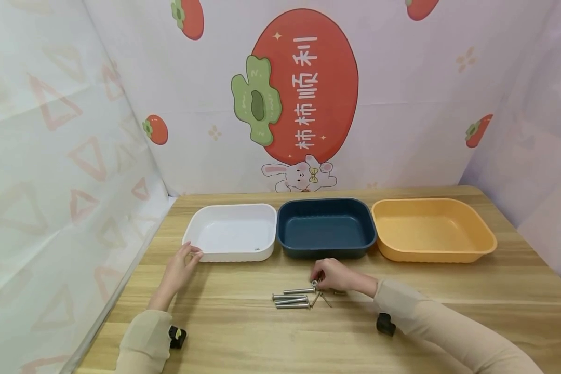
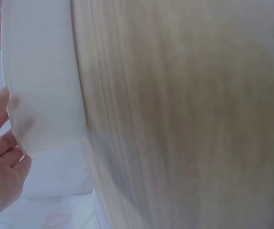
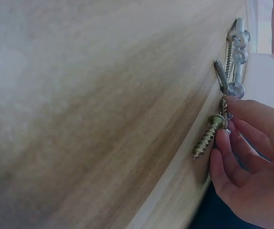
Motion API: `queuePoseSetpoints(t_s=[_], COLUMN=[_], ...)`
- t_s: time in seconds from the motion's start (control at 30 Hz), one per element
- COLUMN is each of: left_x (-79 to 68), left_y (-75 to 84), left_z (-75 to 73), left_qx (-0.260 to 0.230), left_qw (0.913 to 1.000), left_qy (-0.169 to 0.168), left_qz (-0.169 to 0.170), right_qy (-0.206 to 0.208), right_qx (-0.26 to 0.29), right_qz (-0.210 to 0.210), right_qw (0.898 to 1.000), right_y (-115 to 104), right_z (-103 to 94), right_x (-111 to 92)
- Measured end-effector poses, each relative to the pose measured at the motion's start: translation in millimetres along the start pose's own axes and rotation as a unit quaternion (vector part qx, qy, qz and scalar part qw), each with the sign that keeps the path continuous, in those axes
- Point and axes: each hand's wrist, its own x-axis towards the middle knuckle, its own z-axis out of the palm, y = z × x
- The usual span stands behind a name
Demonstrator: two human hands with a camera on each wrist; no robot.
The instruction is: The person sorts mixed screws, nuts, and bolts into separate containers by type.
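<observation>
At the near left corner of the white tray (image 1: 236,257), my left hand (image 1: 179,267) grips the rim between thumb and fingers. The left wrist view shows this hand (image 2: 3,167) against the tray's side wall (image 2: 41,86). My right hand (image 1: 334,274) is down at the small hardware in the middle of the table. Its thumb and fingertips close around a short screw (image 3: 224,109), partly hidden by them. Beside those fingers lies a brass-coloured screw (image 3: 206,143). A nut (image 1: 315,283), thin screws (image 1: 326,300) and several long bolts (image 1: 292,306) lie to the left.
A dark blue tray (image 1: 327,253) stands right of the white one, and a yellow tray (image 1: 435,256) right of that. One small metal piece (image 1: 257,249) lies in the white tray. The wooden table (image 1: 262,343) meets a patterned cloth wall (image 1: 392,156) behind.
</observation>
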Motion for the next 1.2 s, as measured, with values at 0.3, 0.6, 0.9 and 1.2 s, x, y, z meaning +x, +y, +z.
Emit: queuePoseSetpoints(t_s=[0.3, 0.6, 0.9, 1.2], left_x=[0.2, 0.4, -0.2, -0.5], left_y=[0.1, 0.5, 0.8, 1.6], left_z=[0.4, 1.0, 1.4, 0.1], left_qx=[-0.003, 0.001, 0.004, 0.004], left_qw=[1.0000, 1.0000, 1.0000, 1.0000], left_qy=[0.001, 0.003, 0.007, 0.004], left_qz=[0.001, 0.000, 0.005, 0.005], right_qy=[0.010, 0.013, 0.025, 0.038], right_qx=[0.010, 0.033, 0.062, 0.066], right_qz=[0.002, 0.012, 0.014, 0.015], right_qw=[1.000, 0.999, 0.998, 0.997], right_y=[-1, -2, -4, -11], right_z=[-1.5, -3.0, -4.8, -9.5], right_x=[1, 0, 1, 6])
